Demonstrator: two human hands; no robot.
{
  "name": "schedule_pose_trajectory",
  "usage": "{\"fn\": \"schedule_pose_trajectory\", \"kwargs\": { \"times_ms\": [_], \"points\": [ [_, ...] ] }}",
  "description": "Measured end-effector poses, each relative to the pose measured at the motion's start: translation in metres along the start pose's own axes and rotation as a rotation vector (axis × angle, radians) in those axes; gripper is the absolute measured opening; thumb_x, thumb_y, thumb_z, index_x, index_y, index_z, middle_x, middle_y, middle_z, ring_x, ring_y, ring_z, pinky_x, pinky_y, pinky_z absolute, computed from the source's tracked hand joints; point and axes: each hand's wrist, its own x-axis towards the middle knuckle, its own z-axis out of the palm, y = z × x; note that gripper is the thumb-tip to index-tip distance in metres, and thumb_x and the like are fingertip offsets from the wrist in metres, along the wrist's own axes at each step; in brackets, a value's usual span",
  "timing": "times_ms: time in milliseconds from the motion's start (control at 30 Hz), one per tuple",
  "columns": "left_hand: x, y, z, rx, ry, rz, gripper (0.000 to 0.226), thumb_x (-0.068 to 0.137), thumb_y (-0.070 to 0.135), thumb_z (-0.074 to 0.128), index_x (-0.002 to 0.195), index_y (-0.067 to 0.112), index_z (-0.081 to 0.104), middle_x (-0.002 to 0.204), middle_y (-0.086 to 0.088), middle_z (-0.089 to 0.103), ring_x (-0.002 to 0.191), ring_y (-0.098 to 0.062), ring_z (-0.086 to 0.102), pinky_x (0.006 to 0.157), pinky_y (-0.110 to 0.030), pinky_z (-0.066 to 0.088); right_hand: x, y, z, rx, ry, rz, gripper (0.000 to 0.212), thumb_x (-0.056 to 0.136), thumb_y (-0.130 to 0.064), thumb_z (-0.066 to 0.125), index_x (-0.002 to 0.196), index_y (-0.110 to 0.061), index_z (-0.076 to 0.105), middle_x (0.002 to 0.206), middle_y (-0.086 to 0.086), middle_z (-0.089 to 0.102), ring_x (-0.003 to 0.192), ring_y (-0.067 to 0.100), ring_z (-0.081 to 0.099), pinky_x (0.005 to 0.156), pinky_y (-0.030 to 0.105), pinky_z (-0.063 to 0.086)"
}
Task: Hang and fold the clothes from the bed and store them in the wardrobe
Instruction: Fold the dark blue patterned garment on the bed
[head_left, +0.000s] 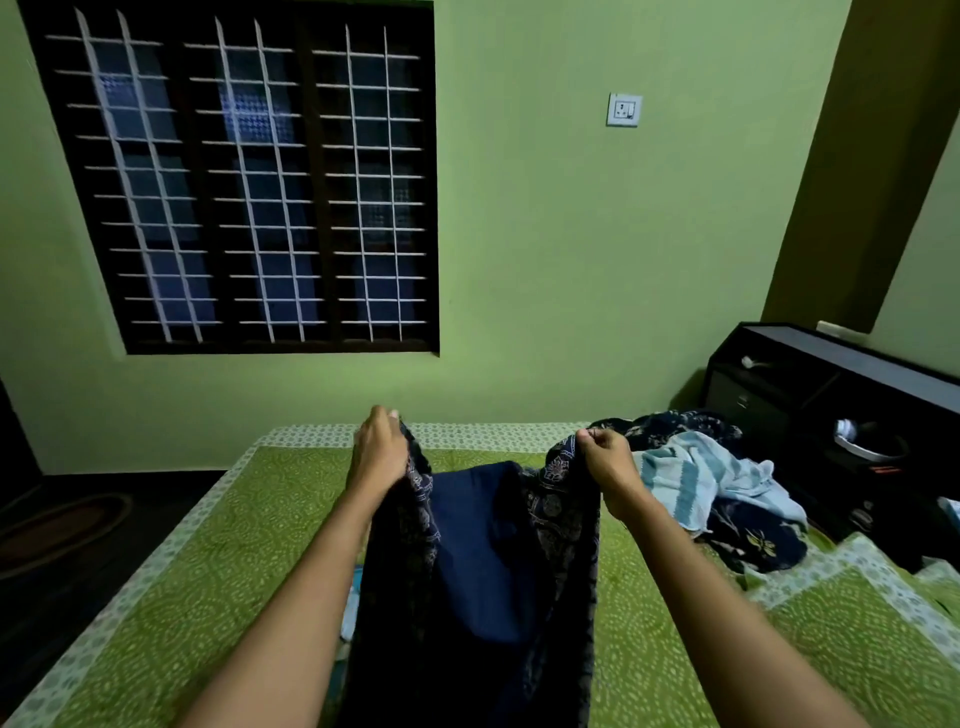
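Observation:
A dark navy garment (483, 561) with printed side panels and a plain blue middle hangs in front of me over the bed (218, 561). My left hand (382, 447) grips its upper left edge. My right hand (608, 462) pinches its upper right edge. Both hands hold it up and spread apart. A pile of clothes lies at the bed's right: a light blue striped cloth (696, 478) on top of dark floral fabric (753, 540). A bit of pale blue cloth (349, 613) peeks out behind the held garment.
The bed has a green patterned sheet. A dark headboard cabinet (831, 384) with shelves stands at the right. A barred window (244, 176) fills the green wall ahead. A rug (62, 525) lies on the dark floor at the left.

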Motion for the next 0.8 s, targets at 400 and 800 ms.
{"fn": "schedule_pose_trajectory", "kwargs": {
  "times_ms": [400, 800],
  "points": [
    [0.025, 0.056, -0.031, -0.914, -0.363, -0.401, 0.029, 0.095, 0.040, 0.048, 0.094, 0.013, 0.060, 0.083, -0.005, 0.060, 0.061, -0.014, 0.056, 0.063, -0.026, 0.045, -0.015, -0.081, 0.010, 0.696, -0.340, 0.042, 0.009, 0.094, -0.008, 0.048, 0.088, -0.010, 0.053, 0.070, 0.003, 0.064, 0.047, 0.010, 0.051, 0.044, 0.018, 0.043],
    [-0.002, 0.075, 0.002, -0.709, -0.658, 0.012, 0.036, 0.090, 0.045, 0.043, 0.097, 0.015, 0.061, 0.075, -0.005, 0.056, 0.064, -0.015, 0.044, 0.052, -0.024, 0.029, -0.036, -0.106, 0.031, -0.076, -0.373, -0.374, 0.022, 0.088, -0.021, 0.064, 0.083, -0.040, 0.054, 0.123, 0.005, 0.032, 0.125, 0.024, 0.027, 0.107, 0.044, 0.030]
  ]
}}
